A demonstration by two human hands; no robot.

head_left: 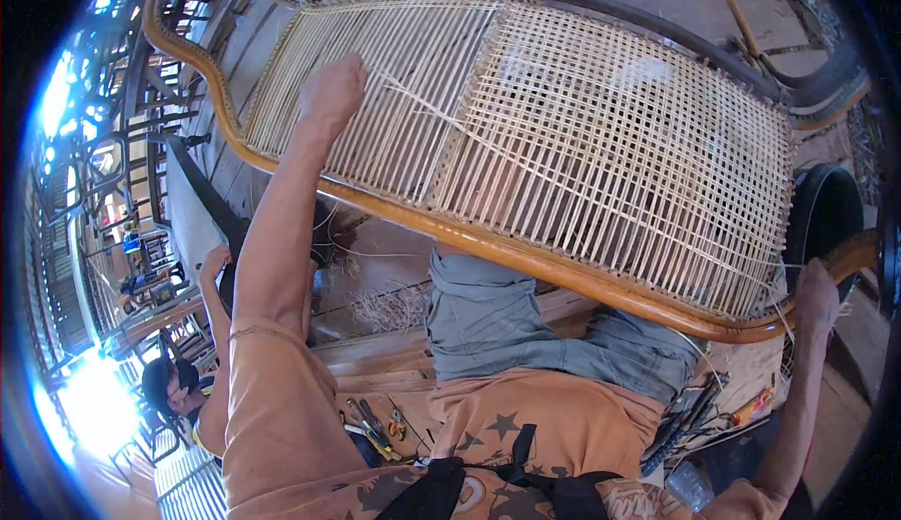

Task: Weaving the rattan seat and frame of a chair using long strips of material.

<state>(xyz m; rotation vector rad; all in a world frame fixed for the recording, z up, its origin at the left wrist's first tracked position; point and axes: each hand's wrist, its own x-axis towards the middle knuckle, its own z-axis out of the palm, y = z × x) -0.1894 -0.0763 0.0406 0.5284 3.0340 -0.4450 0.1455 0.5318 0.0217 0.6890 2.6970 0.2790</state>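
Orange-sleeved forearms rise from the near edge. Left hand (331,91) is fisted, pulling a cane strand (422,107) across the woven panel (601,145). Right hand (816,295) grips the curved wooden frame (526,255) at right.

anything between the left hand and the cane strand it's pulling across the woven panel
Nothing visible: the left hand grips the cane strand directly, above the woven panel. The right hand is on the frame's far corner.

Left arm extended up toward upper centre-left of frame, left hand (331,91) fisted, grip closed. Right arm reaches up along right edge, right hand (817,297) with fingers curled closed.
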